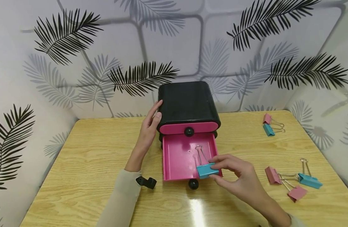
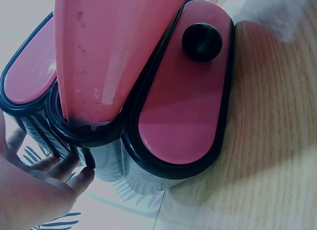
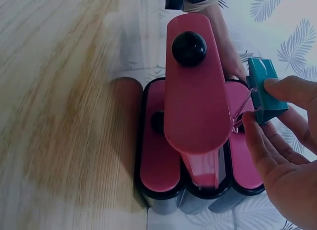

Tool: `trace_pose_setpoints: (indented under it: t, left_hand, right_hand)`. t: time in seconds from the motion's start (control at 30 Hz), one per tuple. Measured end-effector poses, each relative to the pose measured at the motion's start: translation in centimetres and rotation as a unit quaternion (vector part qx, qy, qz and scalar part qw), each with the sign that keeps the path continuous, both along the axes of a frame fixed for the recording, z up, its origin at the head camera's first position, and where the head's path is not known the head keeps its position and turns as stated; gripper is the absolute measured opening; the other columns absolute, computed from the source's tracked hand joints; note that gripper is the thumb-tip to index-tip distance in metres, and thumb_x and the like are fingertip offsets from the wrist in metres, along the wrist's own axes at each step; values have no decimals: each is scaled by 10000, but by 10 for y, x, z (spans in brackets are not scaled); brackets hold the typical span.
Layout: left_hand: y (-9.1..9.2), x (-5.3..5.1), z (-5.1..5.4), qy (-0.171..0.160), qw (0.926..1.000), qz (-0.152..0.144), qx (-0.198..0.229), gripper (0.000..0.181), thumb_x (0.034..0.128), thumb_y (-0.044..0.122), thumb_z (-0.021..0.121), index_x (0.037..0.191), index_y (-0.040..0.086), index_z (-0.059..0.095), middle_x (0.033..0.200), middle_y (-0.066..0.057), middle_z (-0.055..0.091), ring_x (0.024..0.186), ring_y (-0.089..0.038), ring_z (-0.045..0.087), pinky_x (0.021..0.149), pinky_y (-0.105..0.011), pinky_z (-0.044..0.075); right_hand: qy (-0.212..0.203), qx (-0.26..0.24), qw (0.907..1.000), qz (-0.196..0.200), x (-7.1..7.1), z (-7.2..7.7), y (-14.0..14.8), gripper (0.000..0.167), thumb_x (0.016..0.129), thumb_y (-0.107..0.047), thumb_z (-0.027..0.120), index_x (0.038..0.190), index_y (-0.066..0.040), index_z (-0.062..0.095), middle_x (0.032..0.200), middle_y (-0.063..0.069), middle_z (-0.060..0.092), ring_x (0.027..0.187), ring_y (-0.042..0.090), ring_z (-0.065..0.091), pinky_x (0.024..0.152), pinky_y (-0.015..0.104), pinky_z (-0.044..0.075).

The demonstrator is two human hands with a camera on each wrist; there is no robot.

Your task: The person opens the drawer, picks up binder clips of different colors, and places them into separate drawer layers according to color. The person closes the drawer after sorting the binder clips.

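A black mini drawer cabinet (image 1: pixel 188 101) with pink drawer fronts stands on the table. Its pink middle drawer (image 1: pixel 176 157) is pulled out, with a black round knob (image 1: pixel 193 184) on the front. My right hand (image 1: pixel 242 176) pinches a blue binder clip (image 1: pixel 207 170) by its body over the drawer's front right part. The clip's wire handles point back over the drawer; in the right wrist view the same clip (image 3: pixel 265 89) sits between thumb and fingers. My left hand (image 1: pixel 148 130) rests against the cabinet's left side, its fingers (image 2: pixel 81 180) extended along the outer wall.
On the right of the wooden table (image 1: pixel 105 148) lie more clips: a pink clip (image 1: pixel 267 118) beside a blue clip (image 1: pixel 268 130) farther back, and two pink clips (image 1: pixel 273 175) near a blue clip (image 1: pixel 310 181) closer in. A leaf-patterned wall covering (image 1: pixel 174 47) rises behind.
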State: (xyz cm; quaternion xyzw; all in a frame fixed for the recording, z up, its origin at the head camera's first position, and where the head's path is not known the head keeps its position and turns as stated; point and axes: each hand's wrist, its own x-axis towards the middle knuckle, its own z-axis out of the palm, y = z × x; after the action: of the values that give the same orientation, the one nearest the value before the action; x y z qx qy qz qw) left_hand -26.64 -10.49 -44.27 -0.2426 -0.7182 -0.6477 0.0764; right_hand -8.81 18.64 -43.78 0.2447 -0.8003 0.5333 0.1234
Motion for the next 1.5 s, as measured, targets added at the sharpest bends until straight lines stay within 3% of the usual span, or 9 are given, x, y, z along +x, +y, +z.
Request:
trace_pose_setpoints:
  t: [0.27, 0.5, 0.83, 1.07, 1.23, 1.33, 1.47, 1.5]
  left_hand:
    - [-1, 0, -2, 90, 10000, -17, 3, 489, 1101, 237, 433, 1589, 220, 418, 1671, 9, 278, 1536, -124, 211, 1224, -476, 233]
    - [-1, 1, -1, 67, 10000, -23, -60, 493, 1102, 224, 425, 1595, 227, 406, 1676, 12, 270, 1535, -110, 210, 1225, -464, 233]
    - [0, 1, -1, 15, 10000, -48, 0, 517, 1088, 98, 396, 1602, 69, 353, 1689, -129, 215, 1558, -236, 171, 1230, -519, 201]
    - [-1, 1, -1, 98, 9999, -56, -50, 497, 1101, 241, 431, 1597, 216, 403, 1679, -5, 265, 1535, -115, 209, 1226, -472, 228]
    - [-2, 0, -2, 123, 9999, -70, -30, 504, 1098, 302, 440, 1595, 221, 409, 1677, -5, 268, 1534, -110, 207, 1225, -487, 227]
    - [0, 10, 13, 25, 9999, -84, -59, 510, 1098, 211, 425, 1599, 125, 386, 1683, -90, 245, 1548, -177, 194, 1225, -501, 224]
    - [1, 11, 16, -61, 9999, -87, -70, 515, 1086, 103, 403, 1594, 38, 353, 1684, -163, 211, 1560, -255, 166, 1229, -517, 206]
    - [0, 8, 11, -41, 9999, -77, -66, 515, 1089, 111, 405, 1599, 56, 354, 1686, -148, 212, 1560, -247, 165, 1229, -516, 205]
  right_hand:
    - [241, 338, 9991, -85, -5, -4, -18, 258, 819, -56, 866, 1021, -192, 780, 1157, -2, 728, 1033, 144, 691, 892, 242, 562]
    - [614, 394, 9972, -154, -15, -6, -34, 239, 793, -73, 890, 977, -180, 782, 1106, 4, 744, 976, 155, 701, 899, 206, 541]
    - [217, 722, 9967, 300, -29, -11, -62, 185, 818, -14, 848, 951, -121, 777, 1093, 5, 744, 954, 110, 701, 847, 300, 593]
    - [-36, 1147, 9925, 423, -34, -6, -70, 149, 835, -88, 859, 964, -135, 801, 1075, -26, 746, 950, 91, 696, 848, 328, 594]
    - [-338, 1408, 9880, 536, -39, -3, -73, 133, 842, -110, 858, 968, -118, 815, 1073, -32, 735, 964, 86, 681, 839, 304, 587]
    - [-472, 1506, 9856, 602, -41, -1, -75, 119, 845, -116, 856, 958, -115, 821, 1067, -33, 727, 970, 93, 670, 832, 296, 584]
    - [-493, 1601, 9833, 707, -44, 0, -76, 101, 850, -132, 854, 947, -125, 825, 1049, -45, 718, 970, 91, 663, 841, 300, 581]
    - [-494, 1612, 9829, 738, -46, 0, -76, 96, 851, -136, 853, 943, -125, 826, 1042, -49, 717, 969, 91, 663, 838, 302, 581]
